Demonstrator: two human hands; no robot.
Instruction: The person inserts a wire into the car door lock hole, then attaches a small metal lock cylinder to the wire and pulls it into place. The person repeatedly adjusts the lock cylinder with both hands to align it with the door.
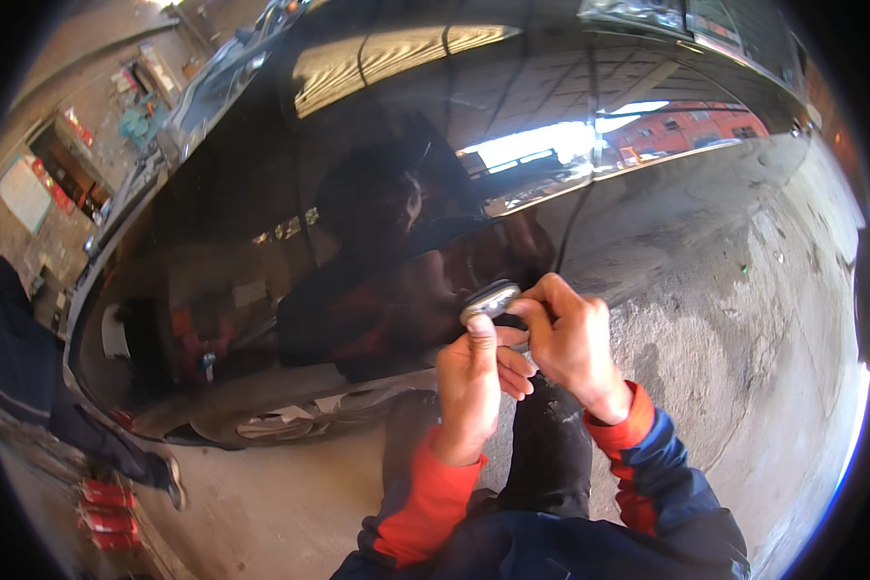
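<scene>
A small oval piece (490, 302), silvery and shiny with a dark rim, is held up in front of a glossy black car panel (213, 232). It resembles a small car side lamp, but its exact kind is unclear. My left hand (471, 382) grips its lower end, thumb pressed on the near face and the other fingers partly curled below. At its right end, the thumb and forefinger of my right hand (572, 338) are pinched together against the piece. The pinching fingertips cover that end, so any smaller part there is hidden.
Below the panel is a car wheel (304, 418), close to my knees. A person in dark clothes (29, 358) stands at the left, one shoe near red objects (106, 512) on the floor. Rough concrete ground (725, 358) runs along the right. Shelves and clutter line the far left wall.
</scene>
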